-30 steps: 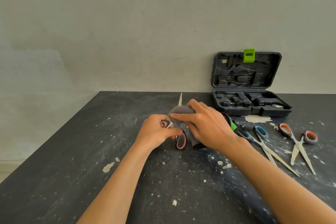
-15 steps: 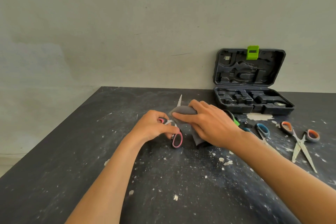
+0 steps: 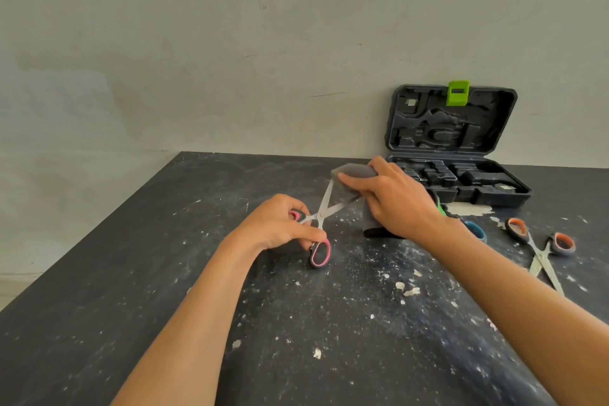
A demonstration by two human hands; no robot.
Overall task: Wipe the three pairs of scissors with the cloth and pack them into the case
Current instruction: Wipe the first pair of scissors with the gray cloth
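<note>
matt cloth (image 3: 357, 171), shiny metal blades (image 3: 326, 204), dusty matt table (image 3: 296, 339)

Soft, even daylight, no glare; faint shadows under forearms on the dusty black matte surface (image 3: 138, 273). Wide-angle bends edges. Slight motion blur; img a bit soft overall.

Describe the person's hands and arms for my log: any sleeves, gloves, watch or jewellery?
Both forearms are bare right to the bottom frame edge; no sleeve shows. The left hand and right hand wear no gloves. No watch, bracelet or ring is visible on either wrist or on the fingers that show.
</note>
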